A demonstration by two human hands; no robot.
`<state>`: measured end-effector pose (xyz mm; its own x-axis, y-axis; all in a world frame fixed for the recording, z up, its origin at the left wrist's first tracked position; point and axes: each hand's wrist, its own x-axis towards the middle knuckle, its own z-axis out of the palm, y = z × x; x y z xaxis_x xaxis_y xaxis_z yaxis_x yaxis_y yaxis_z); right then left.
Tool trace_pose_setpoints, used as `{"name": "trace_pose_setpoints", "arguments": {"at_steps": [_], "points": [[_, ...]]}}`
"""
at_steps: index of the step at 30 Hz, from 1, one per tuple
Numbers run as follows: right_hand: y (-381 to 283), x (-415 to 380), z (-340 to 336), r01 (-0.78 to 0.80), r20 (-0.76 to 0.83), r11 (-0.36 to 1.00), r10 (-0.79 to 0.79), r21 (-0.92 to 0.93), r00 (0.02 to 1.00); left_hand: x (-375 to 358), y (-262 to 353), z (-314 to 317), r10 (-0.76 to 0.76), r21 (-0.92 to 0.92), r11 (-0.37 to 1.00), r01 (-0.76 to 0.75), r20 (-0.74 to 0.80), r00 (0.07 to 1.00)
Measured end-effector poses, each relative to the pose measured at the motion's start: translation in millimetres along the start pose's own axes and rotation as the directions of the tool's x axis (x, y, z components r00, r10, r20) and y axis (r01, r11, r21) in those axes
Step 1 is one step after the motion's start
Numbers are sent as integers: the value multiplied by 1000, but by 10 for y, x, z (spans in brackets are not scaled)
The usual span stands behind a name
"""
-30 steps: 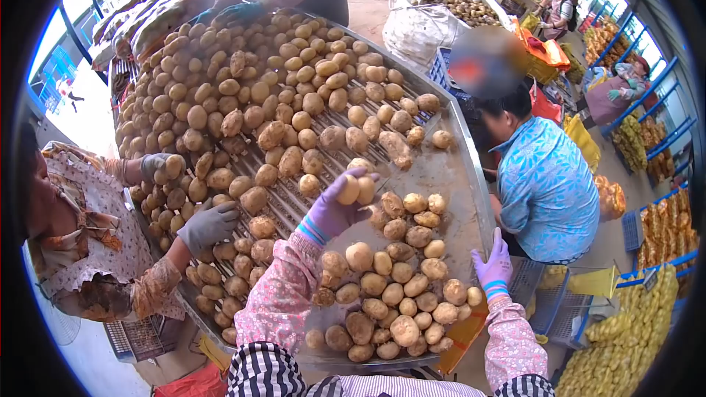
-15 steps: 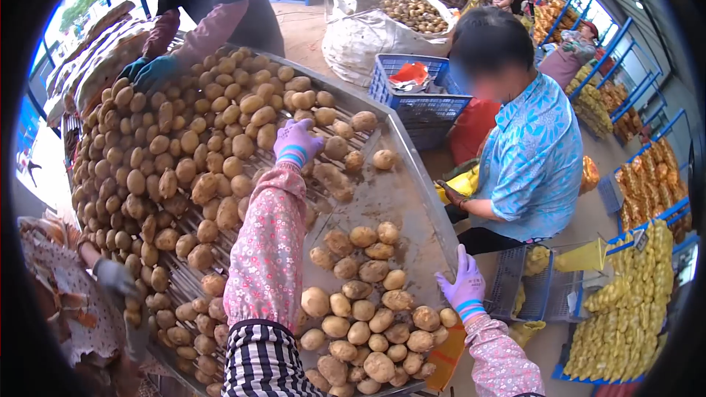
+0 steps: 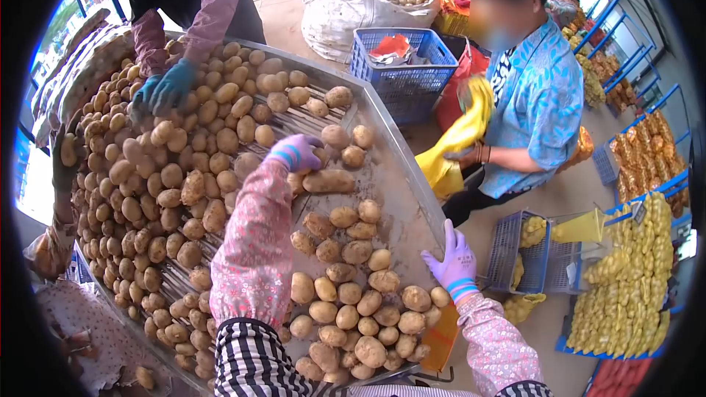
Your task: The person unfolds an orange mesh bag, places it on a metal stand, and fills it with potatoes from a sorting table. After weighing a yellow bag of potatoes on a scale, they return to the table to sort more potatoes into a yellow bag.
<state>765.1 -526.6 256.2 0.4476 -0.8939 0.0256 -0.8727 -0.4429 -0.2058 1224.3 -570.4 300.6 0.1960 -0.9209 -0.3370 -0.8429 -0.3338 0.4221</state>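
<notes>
Many potatoes (image 3: 169, 176) cover the slatted rack of a metal sorting table (image 3: 401, 154). My left hand (image 3: 294, 153), in a purple glove, is on the potatoes near the rack's edge, beside a long potato (image 3: 329, 181); its fingers are partly hidden, so its grip is unclear. A second group of potatoes (image 3: 360, 301) lies on the smooth metal part nearer to me. My right hand (image 3: 450, 256), also gloved in purple, rests on the table's right rim with fingers spread and nothing in it.
A co-worker's teal-gloved hands (image 3: 165, 90) are over the potatoes at the back left. Another worker (image 3: 537, 103) at the right holds a yellow bag (image 3: 463, 140). Beyond the rim stand a blue crate (image 3: 404, 77), a white sack (image 3: 338, 18) and stacked yellow net bags (image 3: 625, 287).
My left hand has moved slightly toward me over the potatoes. The teal-gloved hands moved right and nearer. The right-hand worker has raised the yellow bag. The view has shifted a little.
</notes>
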Motion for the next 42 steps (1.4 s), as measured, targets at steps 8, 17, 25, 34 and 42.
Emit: {"name": "trace_pose_setpoints", "arguments": {"at_steps": [8, 17, 25, 34, 42], "points": [[-30, -11, 12, -2, -16, 1000, 2, -11, 1000, -1116, 549, 818, 17, -47, 998, -31, -269, 963], [-8, -18, 9, 24, -19, 999, -25, -36, 1000, -2055, 1089, 1318, -61, -163, 986, 26, -217, 974], [42, -31, 12, 30, -10, 999, -30, 38, 999, -2304, 1633, 1908, -45, -103, 995, 5, -400, 915], [95, -75, 158, 92, -131, 996, -92, -3, 987, -2356, 1399, 2152, 26, -208, 968, -141, -475, 880], [69, -77, 2, 55, -62, 998, -57, -25, 996, -2672, 1562, 1861, 133, 6, 991, -135, -242, 961]]}}
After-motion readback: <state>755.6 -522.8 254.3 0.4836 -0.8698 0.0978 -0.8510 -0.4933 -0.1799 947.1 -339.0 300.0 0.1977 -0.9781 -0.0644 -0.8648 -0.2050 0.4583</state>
